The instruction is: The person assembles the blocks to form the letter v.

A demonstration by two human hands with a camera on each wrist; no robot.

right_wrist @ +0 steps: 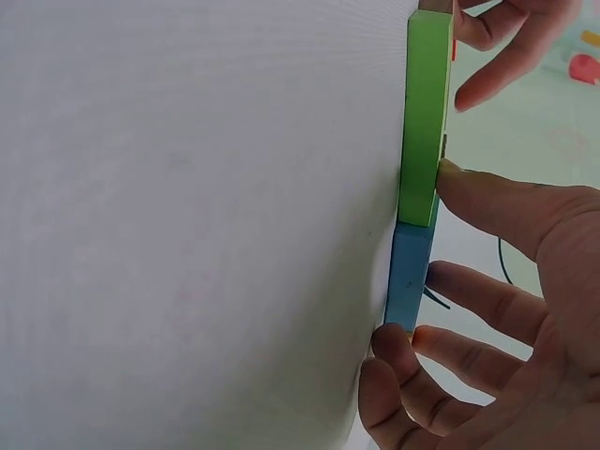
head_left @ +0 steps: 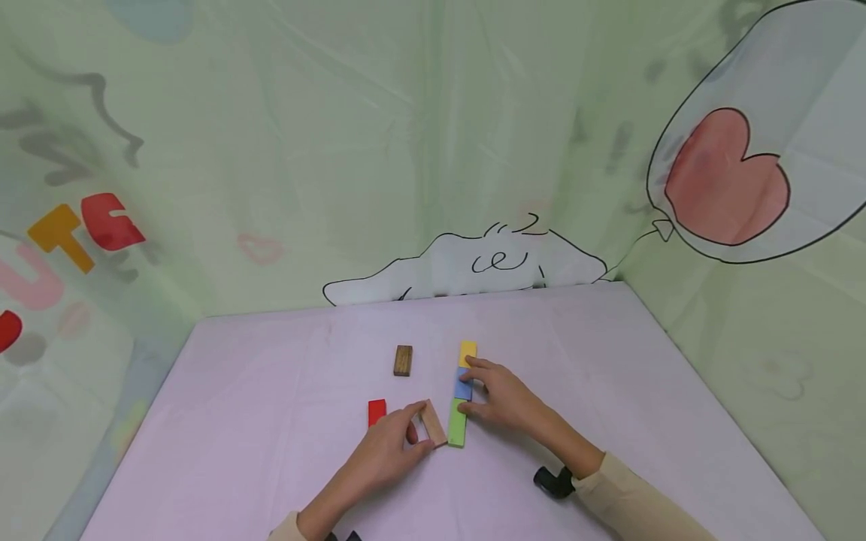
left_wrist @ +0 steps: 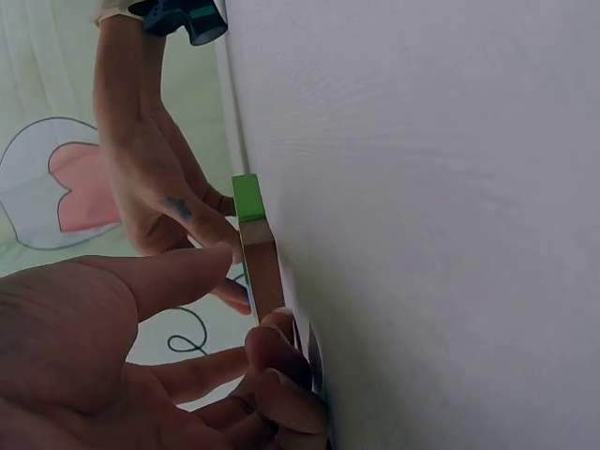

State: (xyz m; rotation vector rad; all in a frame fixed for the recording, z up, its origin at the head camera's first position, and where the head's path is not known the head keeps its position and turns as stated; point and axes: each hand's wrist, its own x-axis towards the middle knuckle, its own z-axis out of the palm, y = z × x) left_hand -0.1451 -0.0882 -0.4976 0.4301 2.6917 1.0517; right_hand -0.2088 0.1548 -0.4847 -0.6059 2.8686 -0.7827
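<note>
My left hand [head_left: 389,451] holds a plain wooden block [head_left: 434,423] with thumb and fingers near its two ends. That block lies slanted, its near end against a green block [head_left: 457,424]. Green, blue [head_left: 463,389] and yellow [head_left: 467,350] blocks form a straight row, end to end. My right hand [head_left: 510,398] rests along this row, thumb at the green block and fingertips at the blue and yellow ones. In the right wrist view the blue block [right_wrist: 409,272] meets the green block [right_wrist: 425,122], and fingers hide most of the yellow one.
A red block [head_left: 376,411] lies left of the left hand, partly hidden by it. Farther back is a dark brown wooden block [head_left: 402,361]. The pale tabletop [head_left: 271,391] meets printed curtains at its back and sides.
</note>
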